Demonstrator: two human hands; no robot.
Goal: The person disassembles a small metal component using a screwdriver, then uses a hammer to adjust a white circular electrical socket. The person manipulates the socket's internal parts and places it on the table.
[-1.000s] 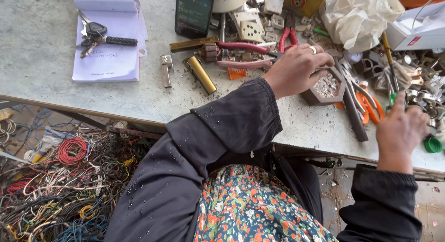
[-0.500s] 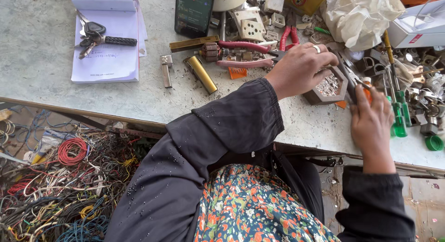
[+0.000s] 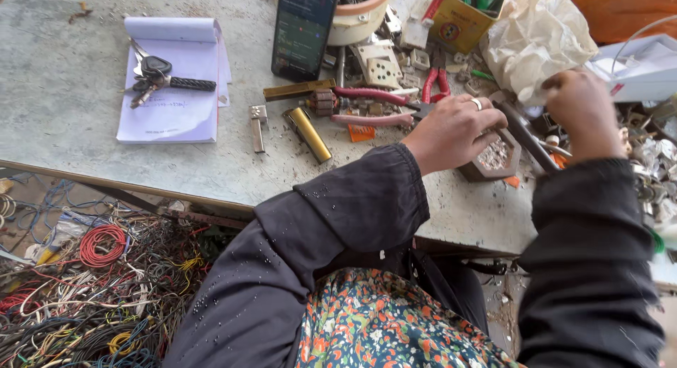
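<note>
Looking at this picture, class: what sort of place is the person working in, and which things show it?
Probably an electrical repair or scrap workbench. Pliers and loose switch parts lie across the table, a heap of tangled wires sits below, and the left hand steadies a small tray.

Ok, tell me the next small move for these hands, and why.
Probably bring the right hand down so the tool's tip meets the small brown block. The left hand already grips that block on the table, and the raised right hand holds a dark tool shaft slanting toward it.
</note>
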